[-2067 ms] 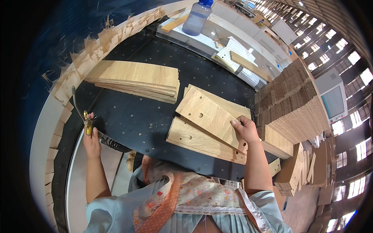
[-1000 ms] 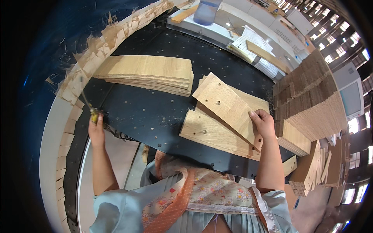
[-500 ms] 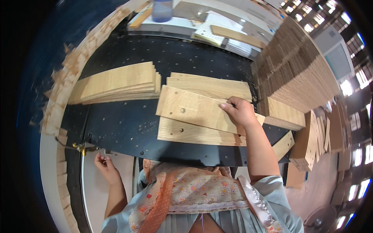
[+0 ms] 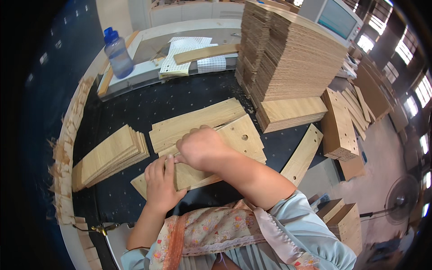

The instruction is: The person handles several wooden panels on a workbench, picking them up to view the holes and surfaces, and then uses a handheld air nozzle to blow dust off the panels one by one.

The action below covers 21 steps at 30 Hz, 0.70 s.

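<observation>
On the black worktop, my right hand (image 4: 201,147) is closed on the left part of a light wood-grain board (image 4: 240,135) with drilled holes at its right end. My left hand (image 4: 160,184) lies beside it, fingers stretched over the boards' left end, thumb apart near the close edge. Another board (image 4: 198,123) lies just behind, partly covered. Beneath my left hand, the corner of a lower board (image 4: 139,183) sticks out. My hands and right forearm hide much of the boards, so how they overlap there is unclear.
A fanned stack of boards (image 4: 112,155) lies left. At the back right rises a tall panel stack (image 4: 292,58), with short boards (image 4: 292,112) before it. A drilled board (image 4: 302,155) lies right. Behind are a blue bottle (image 4: 119,56) and papers (image 4: 184,54).
My left hand has come up from below the table edge onto the boards. My right hand has moved left along them. The whole view has shifted, showing more of the room behind.
</observation>
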Tool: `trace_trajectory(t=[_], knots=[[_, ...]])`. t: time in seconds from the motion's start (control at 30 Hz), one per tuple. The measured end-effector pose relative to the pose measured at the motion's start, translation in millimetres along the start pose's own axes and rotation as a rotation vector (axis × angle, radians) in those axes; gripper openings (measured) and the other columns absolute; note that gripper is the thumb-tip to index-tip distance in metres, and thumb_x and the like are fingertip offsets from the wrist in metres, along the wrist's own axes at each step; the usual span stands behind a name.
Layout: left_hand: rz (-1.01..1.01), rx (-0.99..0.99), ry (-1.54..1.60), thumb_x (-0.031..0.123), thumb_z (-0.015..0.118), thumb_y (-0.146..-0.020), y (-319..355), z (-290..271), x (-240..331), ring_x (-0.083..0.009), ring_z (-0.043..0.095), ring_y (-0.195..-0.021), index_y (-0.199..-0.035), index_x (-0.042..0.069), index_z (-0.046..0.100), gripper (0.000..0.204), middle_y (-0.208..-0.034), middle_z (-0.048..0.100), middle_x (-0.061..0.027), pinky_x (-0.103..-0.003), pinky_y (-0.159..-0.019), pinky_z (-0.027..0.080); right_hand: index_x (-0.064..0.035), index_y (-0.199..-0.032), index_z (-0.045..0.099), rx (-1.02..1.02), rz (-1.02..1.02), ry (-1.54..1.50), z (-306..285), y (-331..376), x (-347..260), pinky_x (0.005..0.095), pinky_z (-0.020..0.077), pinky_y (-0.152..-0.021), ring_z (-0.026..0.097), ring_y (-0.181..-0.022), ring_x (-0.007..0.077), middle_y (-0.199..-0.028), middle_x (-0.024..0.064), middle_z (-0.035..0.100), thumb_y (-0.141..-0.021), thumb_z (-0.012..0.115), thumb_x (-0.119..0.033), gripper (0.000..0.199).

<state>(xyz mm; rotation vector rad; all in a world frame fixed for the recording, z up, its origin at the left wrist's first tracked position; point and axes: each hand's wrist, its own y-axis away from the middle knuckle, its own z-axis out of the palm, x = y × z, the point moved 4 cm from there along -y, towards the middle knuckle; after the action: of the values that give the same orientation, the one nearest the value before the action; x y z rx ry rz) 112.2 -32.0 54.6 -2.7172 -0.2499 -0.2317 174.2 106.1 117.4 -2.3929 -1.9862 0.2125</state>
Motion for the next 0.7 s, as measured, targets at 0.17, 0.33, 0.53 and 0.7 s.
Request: trace_trajectory(t=[0.17, 0.33, 0.53, 0.7], knots=[[-0.045, 0.132, 0.036, 0.033, 0.08, -0.053, -1, 3, -8, -0.0388, 0.04, -0.115, -0.136, -0.004, 0.028, 0.104, -0.127, 0.04, -0.0227, -0.05, -0.097, 0.028, -0.0076, -0.078, 0.062, 0.397, -0.232, 0.075, -13, 13, -19, 0.0357, 0.0375, -0.082, 0.052, -0.09, 0.0227, -0.076, 0.0048, 0.057, -0.074, 0.057, -0.027, 0.02], [-0.084, 0.207, -0.002, 0.034, 0.082, -0.054, 0, -8, -22, -0.039, 0.04, -0.116, -0.139, -0.002, 0.026, 0.108, -0.127, 0.04, -0.0226, -0.05, -0.098, 0.027, -0.008, -0.074, 0.057, 0.596, -0.682, -0.302, -7, 46, -34, 0.0347, 0.0417, -0.07, 0.051, -0.072, 0.0217, -0.069, 0.0029, 0.049, -0.066, 0.06, -0.017, 0.013], [-0.209, 0.168, -0.035, 0.023, 0.082, -0.051, -4, -21, -23, -0.0375, 0.039, -0.116, -0.14, -0.001, 0.023, 0.109, -0.126, 0.04, -0.0217, -0.05, -0.098, 0.027, -0.0084, -0.08, 0.058, 0.248, -0.479, -0.3, 36, 75, 4, 0.0376, 0.0427, -0.07, 0.052, -0.073, 0.0241, -0.074, 0.0039, 0.053, -0.07, 0.066, -0.018, 0.017], [-0.229, 0.176, -0.03, 0.022, 0.082, -0.051, -8, -19, -23, -0.0371, 0.039, -0.116, -0.14, -0.001, 0.023, 0.109, -0.126, 0.04, -0.0213, -0.05, -0.099, 0.027, -0.0081, -0.114, 0.054, 0.062, -0.115, -0.256, 71, 92, 48, 0.0489, 0.0344, -0.098, 0.04, -0.119, 0.03, -0.118, 0.0123, 0.049, -0.066, 0.075, -0.028, 0.056]])
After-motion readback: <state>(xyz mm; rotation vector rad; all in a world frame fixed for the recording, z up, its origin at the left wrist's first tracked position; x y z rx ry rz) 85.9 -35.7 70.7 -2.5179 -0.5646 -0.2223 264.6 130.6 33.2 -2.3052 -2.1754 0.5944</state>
